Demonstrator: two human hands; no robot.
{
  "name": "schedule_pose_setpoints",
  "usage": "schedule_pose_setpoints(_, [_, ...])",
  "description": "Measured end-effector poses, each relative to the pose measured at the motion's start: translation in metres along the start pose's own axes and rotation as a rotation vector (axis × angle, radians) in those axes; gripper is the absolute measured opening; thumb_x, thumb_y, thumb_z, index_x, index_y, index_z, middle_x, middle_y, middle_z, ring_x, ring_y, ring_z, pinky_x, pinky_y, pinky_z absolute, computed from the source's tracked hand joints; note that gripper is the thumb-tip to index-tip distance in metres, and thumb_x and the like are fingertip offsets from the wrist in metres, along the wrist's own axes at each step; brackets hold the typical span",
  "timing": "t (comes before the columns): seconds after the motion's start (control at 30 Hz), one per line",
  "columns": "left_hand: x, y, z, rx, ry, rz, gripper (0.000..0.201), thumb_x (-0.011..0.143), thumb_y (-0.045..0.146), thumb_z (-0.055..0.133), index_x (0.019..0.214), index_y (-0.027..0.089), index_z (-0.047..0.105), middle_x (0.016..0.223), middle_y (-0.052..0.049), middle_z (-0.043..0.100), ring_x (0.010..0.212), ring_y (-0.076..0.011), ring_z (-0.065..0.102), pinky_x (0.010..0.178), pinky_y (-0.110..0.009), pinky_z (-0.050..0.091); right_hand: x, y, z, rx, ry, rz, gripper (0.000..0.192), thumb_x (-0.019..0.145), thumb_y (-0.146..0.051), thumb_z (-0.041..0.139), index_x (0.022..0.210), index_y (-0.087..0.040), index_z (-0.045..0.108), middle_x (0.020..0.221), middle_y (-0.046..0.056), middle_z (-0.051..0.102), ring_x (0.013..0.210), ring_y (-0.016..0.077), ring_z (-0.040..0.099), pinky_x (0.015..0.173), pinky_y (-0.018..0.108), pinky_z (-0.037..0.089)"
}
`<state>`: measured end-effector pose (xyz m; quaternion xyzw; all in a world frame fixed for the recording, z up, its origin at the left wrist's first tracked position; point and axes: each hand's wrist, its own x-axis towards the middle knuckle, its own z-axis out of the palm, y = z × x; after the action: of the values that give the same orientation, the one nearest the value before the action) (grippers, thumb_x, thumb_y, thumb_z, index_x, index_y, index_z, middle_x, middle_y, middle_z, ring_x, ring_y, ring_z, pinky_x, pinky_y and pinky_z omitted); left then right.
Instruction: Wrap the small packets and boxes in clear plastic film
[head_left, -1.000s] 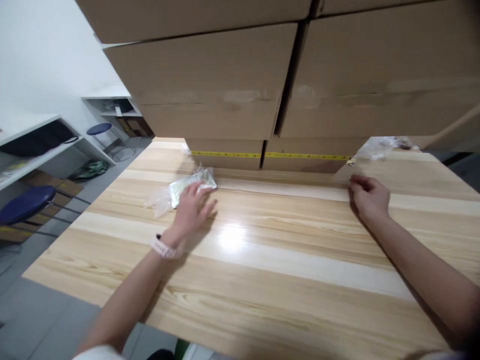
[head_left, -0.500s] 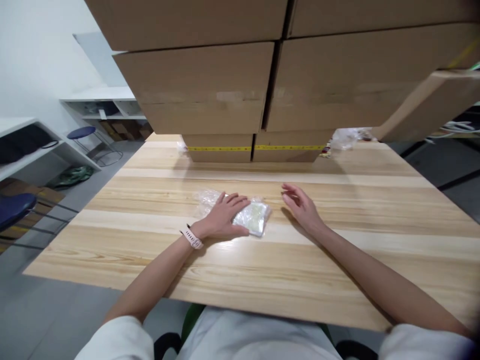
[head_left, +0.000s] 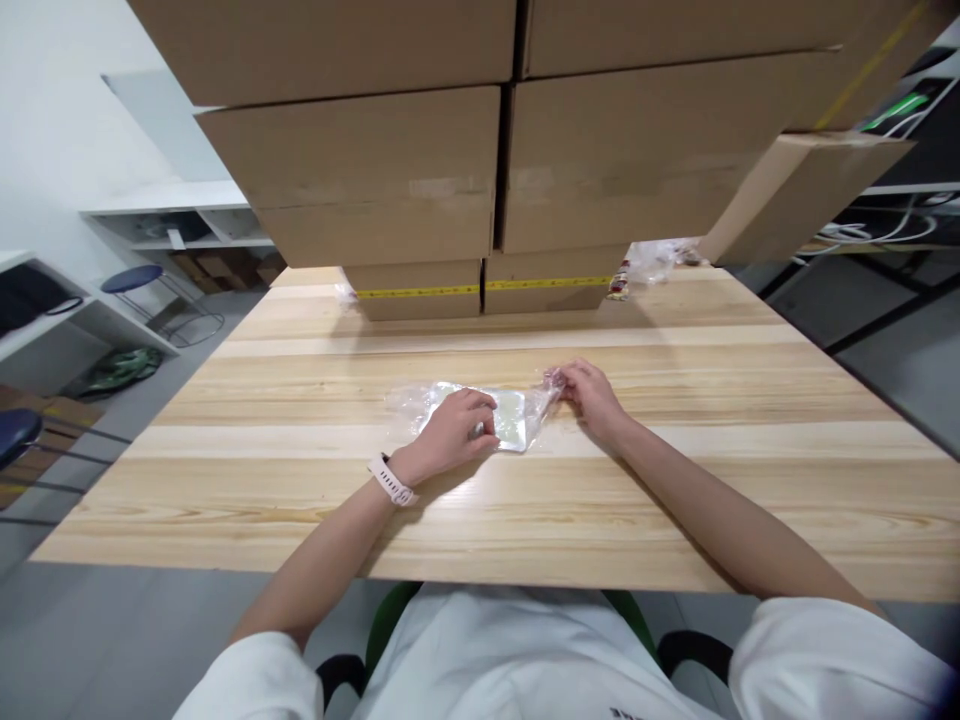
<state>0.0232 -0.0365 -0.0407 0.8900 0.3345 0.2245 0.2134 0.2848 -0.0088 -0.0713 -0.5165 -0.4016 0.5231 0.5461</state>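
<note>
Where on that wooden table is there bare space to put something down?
The table is bare along the near edge in front of the person and on both sides of the hands. It is crowded at the middle, where the left hand and right hand hold the plastic bag, and at the back by the cardboard boxes.

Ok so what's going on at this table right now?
A person sits at a wooden table handling a clear plastic packet that lies flat on it. The left hand rests on top of the packet, and the right hand pinches its crinkled right end. Stacked cardboard boxes stand at the far side of the table, with another bit of clear plastic beside them.
</note>
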Motion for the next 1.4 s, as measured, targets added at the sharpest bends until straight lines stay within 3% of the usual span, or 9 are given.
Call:
schedule_pose_setpoints(0.1, [0.005,-0.002,0.001,-0.002,0.039,-0.049,0.011,0.088,0.025,0.074,0.096,0.02,0.069,0.127,-0.013,0.067,0.119,-0.0296,0.061,0.105,-0.047,0.046,0.001,-0.004,0.001,0.075,-0.02,0.055,0.03,0.083,-0.044,0.071,0.079,-0.022,0.05,0.095,0.009,0.076,0.08,0.0195,0.071,0.063,0.029,0.059])
schedule_pose_setpoints(0.23, [0.018,-0.009,-0.002,0.072,0.002,-0.143,0.071,0.079,0.039,0.085,0.14,0.019,0.056,0.152,-0.019,0.053,0.141,-0.0378,0.047,0.118,-0.054,0.033,-0.005,-0.005,0.005,0.106,-0.049,0.121,0.039,0.082,-0.05,0.078,0.082,-0.022,0.05,0.085,0.006,0.075,0.068,0.0168,0.069,0.053,0.025,0.055])
schedule_pose_setpoints(0.33, [0.022,-0.015,-0.007,0.085,-0.086,-0.253,0.091,0.074,0.043,0.087,0.152,0.018,0.046,0.145,-0.02,0.06,0.133,-0.0398,0.053,0.112,-0.053,0.038,-0.005,-0.004,0.003,0.096,-0.018,0.103,0.048,0.073,-0.052,0.088,0.077,-0.021,0.05,0.062,-0.003,0.061,0.05,0.0086,0.054,0.043,0.018,0.043])
schedule_pose_setpoints(0.5, [0.019,-0.016,-0.024,0.007,-0.056,-0.469,0.07,0.068,0.04,0.089,0.13,0.021,0.064,0.123,-0.013,0.072,0.111,-0.0347,0.065,0.091,-0.04,0.048,0.0,-0.008,-0.01,0.121,0.024,0.079,0.058,0.065,-0.056,0.092,0.073,-0.023,0.045,0.052,-0.009,0.046,0.037,0.0028,0.029,0.033,0.016,0.019])
schedule_pose_setpoints(0.67, [0.013,-0.012,-0.042,-0.082,-0.032,-0.596,0.031,0.07,0.044,0.082,0.082,0.021,0.065,0.076,-0.002,0.068,0.069,-0.0211,0.059,0.061,-0.029,0.037,0.007,-0.014,-0.019,0.145,0.089,0.035,0.051,0.063,-0.046,0.096,0.078,-0.022,0.054,0.054,-0.008,0.049,0.039,0.0021,0.031,0.034,0.014,0.022])
schedule_pose_setpoints(0.87, [0.0,-0.021,-0.049,-0.625,0.192,-0.708,0.039,0.068,0.044,0.086,0.083,0.018,0.063,0.072,-0.001,0.066,0.063,-0.0159,0.059,0.058,-0.026,0.04,0.014,-0.02,-0.032,0.172,0.206,0.02,0.035,0.08,-0.04,0.084,0.085,-0.024,0.054,0.057,-0.008,0.055,0.042,0.0052,0.043,0.037,0.013,0.036])
schedule_pose_setpoints(0.97, [0.0,-0.022,-0.037,-1.058,0.27,-0.716,0.053,0.062,0.046,0.093,0.095,0.015,0.066,0.083,-0.005,0.073,0.071,-0.0177,0.066,0.068,-0.03,0.052,-0.001,-0.02,-0.017,0.185,-0.024,0.144,0.039,0.086,-0.053,0.076,0.106,-0.023,0.062,0.087,0.005,0.075,0.069,0.0155,0.069,0.058,0.025,0.059])
schedule_pose_setpoints(1.1, [0.007,-0.013,-0.007,-1.292,0.247,-0.633,0.059,0.06,0.042,0.096,0.101,0.013,0.065,0.086,-0.007,0.073,0.074,-0.0179,0.067,0.074,-0.031,0.054,-0.034,-0.009,0.018,0.204,-0.572,0.309,0.057,0.085,-0.059,0.078,0.126,-0.021,0.066,0.118,0.013,0.075,0.098,0.0233,0.073,0.082,0.036,0.062])
schedule_pose_setpoints(1.4, [0.002,0.02,0.003,-0.369,0.389,-0.461,0.037,0.085,0.038,0.075,0.114,0.021,0.059,0.116,-0.009,0.063,0.1,-0.0225,0.059,0.088,-0.039,0.05,-0.052,0.003,0.037,0.176,-0.411,0.3,0.037,0.08,-0.037,0.087,0.109,-0.019,0.072,0.11,0.009,0.077,0.095,0.022,0.072,0.088,0.036,0.058])
